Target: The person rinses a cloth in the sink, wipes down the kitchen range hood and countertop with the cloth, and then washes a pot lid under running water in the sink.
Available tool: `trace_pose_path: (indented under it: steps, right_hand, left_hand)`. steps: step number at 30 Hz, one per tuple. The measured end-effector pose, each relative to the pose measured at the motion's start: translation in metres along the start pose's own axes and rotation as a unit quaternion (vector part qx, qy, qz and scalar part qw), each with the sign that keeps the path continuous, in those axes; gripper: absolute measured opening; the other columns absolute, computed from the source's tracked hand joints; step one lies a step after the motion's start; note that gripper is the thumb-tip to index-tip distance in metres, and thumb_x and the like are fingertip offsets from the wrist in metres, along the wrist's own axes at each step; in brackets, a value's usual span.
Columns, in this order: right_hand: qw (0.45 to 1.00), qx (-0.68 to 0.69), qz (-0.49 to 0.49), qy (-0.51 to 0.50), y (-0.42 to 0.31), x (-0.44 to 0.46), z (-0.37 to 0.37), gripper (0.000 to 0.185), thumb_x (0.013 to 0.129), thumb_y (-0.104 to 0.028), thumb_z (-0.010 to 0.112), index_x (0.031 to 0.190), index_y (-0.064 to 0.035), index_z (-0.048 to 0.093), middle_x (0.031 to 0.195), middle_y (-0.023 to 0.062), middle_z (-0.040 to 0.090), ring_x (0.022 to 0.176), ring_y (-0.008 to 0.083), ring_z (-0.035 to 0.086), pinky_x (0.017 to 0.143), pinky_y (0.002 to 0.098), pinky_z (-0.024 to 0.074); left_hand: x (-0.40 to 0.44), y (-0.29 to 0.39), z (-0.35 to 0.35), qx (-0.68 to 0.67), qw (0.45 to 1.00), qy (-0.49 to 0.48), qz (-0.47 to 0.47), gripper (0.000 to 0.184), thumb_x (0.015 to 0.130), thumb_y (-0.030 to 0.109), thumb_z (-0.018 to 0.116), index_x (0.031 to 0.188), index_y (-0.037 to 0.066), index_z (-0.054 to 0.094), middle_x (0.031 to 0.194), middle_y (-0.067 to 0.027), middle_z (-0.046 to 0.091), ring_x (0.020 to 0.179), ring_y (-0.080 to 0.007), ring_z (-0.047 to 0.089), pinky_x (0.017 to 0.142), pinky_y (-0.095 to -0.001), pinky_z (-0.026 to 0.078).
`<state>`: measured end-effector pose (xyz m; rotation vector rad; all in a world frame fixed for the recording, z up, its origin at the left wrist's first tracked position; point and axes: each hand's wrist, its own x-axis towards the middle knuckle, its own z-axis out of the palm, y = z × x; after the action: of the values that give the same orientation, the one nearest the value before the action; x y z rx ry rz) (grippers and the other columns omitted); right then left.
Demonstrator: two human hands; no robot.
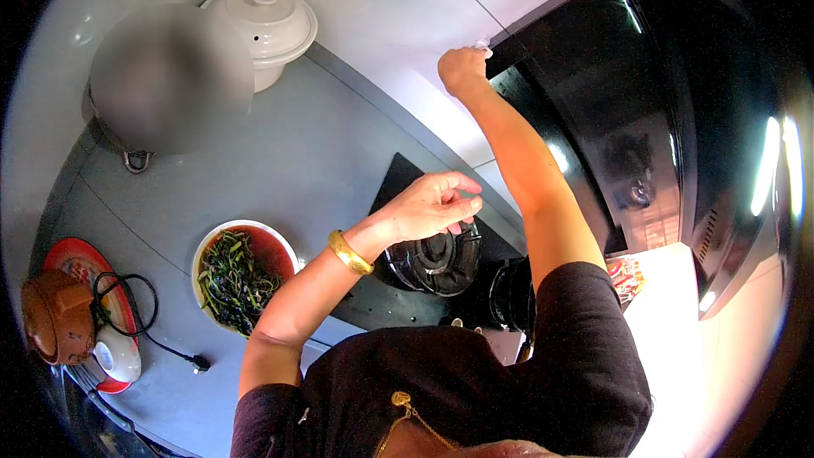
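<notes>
My right hand [464,69] is raised to the wall at the edge of the black range hood [627,110]. Its fingers are closed around a crumpled white cloth [483,47]; only a small part shows, so it could also be tissue. My left hand [434,205], with a gold bangle at the wrist, hovers over the black gas burner [437,263]. Its fingers are loosely bent and apart, with nothing in them. To the left of that forearm stands a white bowl [200,267] of cooked leafy greens [236,276] in reddish liquid.
A white lidded pot [261,21] stands at the back, beside a blurred-out area covering a handled pan. At far left, a red tray [72,253] bears a brown clay pot [58,314] and a small white bowl [117,354]. A black power cord [157,322] trails over the grey counter [280,153].
</notes>
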<state>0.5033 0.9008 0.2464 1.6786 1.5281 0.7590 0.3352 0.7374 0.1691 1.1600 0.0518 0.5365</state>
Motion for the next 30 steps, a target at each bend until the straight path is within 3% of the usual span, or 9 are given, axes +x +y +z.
trace_pose_path:
  steps: [10, 13, 15, 17, 19, 23, 25, 28, 30]
  right_hand:
    - [0.982, 0.19, -0.009, 0.01, -0.005, -0.03, -0.01, 0.034, 0.077, -0.007, 0.056, 0.11, 0.0012, 0.056, 0.106, 0.0157, 0.062, 0.101, 0.0276, 0.059, 0.084, 0.0486, 0.0443]
    - [0.676, 0.729, -0.012, 0.111, 0.03, -0.056, 0.003, 0.029, 0.074, 0.004, 0.05, 0.103, 0.005, 0.052, 0.104, 0.0171, 0.061, 0.1, 0.0273, 0.058, 0.083, 0.0393, 0.0475]
    - [0.413, 0.906, -0.096, -0.013, 0.071, -0.076, 0.013, 0.032, 0.074, 0.006, 0.049, 0.106, 0.0059, 0.048, 0.108, 0.0161, 0.059, 0.099, 0.0256, 0.058, 0.086, 0.0361, 0.0468]
    - [0.372, 0.926, 0.031, 0.049, 0.083, -0.099, 0.009, 0.027, 0.072, 0.012, 0.05, 0.098, 0.0052, 0.048, 0.103, 0.0175, 0.059, 0.089, 0.0262, 0.06, 0.077, 0.0366, 0.0497]
    - [0.337, 0.94, 0.001, 0.055, 0.102, -0.09, 0.035, 0.033, 0.074, 0.011, 0.052, 0.106, 0.0055, 0.048, 0.099, 0.0138, 0.058, 0.085, 0.0239, 0.059, 0.075, 0.033, 0.0497]
    - [0.702, 0.567, 0.063, 0.426, 0.109, -0.093, 0.017, 0.033, 0.077, 0.003, 0.05, 0.109, -0.0002, 0.056, 0.105, 0.0164, 0.061, 0.095, 0.0268, 0.059, 0.08, 0.0316, 0.0475]
    - [0.774, 0.357, 0.017, 0.523, 0.108, -0.083, -0.002, 0.037, 0.074, 0.002, 0.049, 0.109, -0.0049, 0.058, 0.113, 0.0155, 0.057, 0.103, 0.0284, 0.056, 0.087, 0.0334, 0.0451]
    - [0.886, 0.091, -0.099, 0.444, 0.105, -0.051, 0.016, 0.036, 0.079, -0.001, 0.045, 0.113, -0.0061, 0.055, 0.126, 0.0063, 0.05, 0.115, 0.0256, 0.047, 0.095, 0.0328, 0.0403]
    - [0.913, 0.184, -0.074, 0.358, 0.1, -0.056, 0.035, 0.032, 0.081, -0.003, 0.046, 0.11, -0.0088, 0.058, 0.127, 0.0045, 0.049, 0.119, 0.0225, 0.044, 0.096, 0.0325, 0.0406]
  left_hand:
    - [-0.004, -0.004, 0.011, 0.011, 1.0, -0.001, 0.0, 0.045, 0.087, 0.032, 0.057, 0.119, 0.002, 0.047, 0.084, -0.0045, 0.061, 0.067, -0.0101, 0.057, 0.058, -0.0219, 0.045]
    - [-0.005, -0.007, 0.02, 0.013, 1.0, -0.006, 0.0, 0.045, 0.088, 0.032, 0.057, 0.119, 0.001, 0.047, 0.084, -0.0048, 0.061, 0.067, -0.0096, 0.057, 0.057, -0.0211, 0.045]
    - [-0.005, -0.011, 0.026, 0.02, 1.0, -0.014, -0.006, 0.044, 0.088, 0.031, 0.057, 0.119, 0.001, 0.047, 0.084, -0.0051, 0.061, 0.067, -0.0094, 0.057, 0.057, -0.0208, 0.046]
    - [-0.003, -0.015, 0.038, 0.026, 0.999, -0.028, -0.014, 0.044, 0.088, 0.031, 0.057, 0.119, 0.001, 0.048, 0.085, -0.0055, 0.061, 0.067, -0.0092, 0.057, 0.057, -0.0206, 0.046]
    - [-0.005, -0.012, 0.049, 0.044, 0.998, -0.028, -0.024, 0.043, 0.088, 0.031, 0.057, 0.118, 0.001, 0.049, 0.084, -0.0061, 0.062, 0.067, -0.0091, 0.057, 0.057, -0.0213, 0.047]
    - [-0.006, -0.026, 0.06, 0.044, 0.998, -0.027, -0.036, 0.041, 0.088, 0.031, 0.057, 0.116, 0.001, 0.049, 0.083, -0.0062, 0.062, 0.066, -0.0095, 0.057, 0.056, -0.0221, 0.047]
    - [-0.007, -0.037, 0.06, 0.056, 0.997, -0.02, -0.052, 0.041, 0.088, 0.031, 0.057, 0.115, 0.001, 0.049, 0.083, -0.0062, 0.062, 0.066, -0.0095, 0.057, 0.056, -0.0221, 0.047]
    - [0.008, -0.046, 0.049, 0.067, 0.993, 0.016, -0.095, 0.039, 0.087, 0.029, 0.058, 0.115, 0.003, 0.049, 0.086, -0.0063, 0.062, 0.066, -0.0106, 0.058, 0.054, -0.0217, 0.048]
    - [0.025, -0.054, 0.031, 0.079, 0.988, 0.067, -0.115, 0.039, 0.086, 0.027, 0.058, 0.116, 0.004, 0.049, 0.09, -0.0076, 0.062, 0.066, -0.0112, 0.059, 0.052, -0.0223, 0.048]
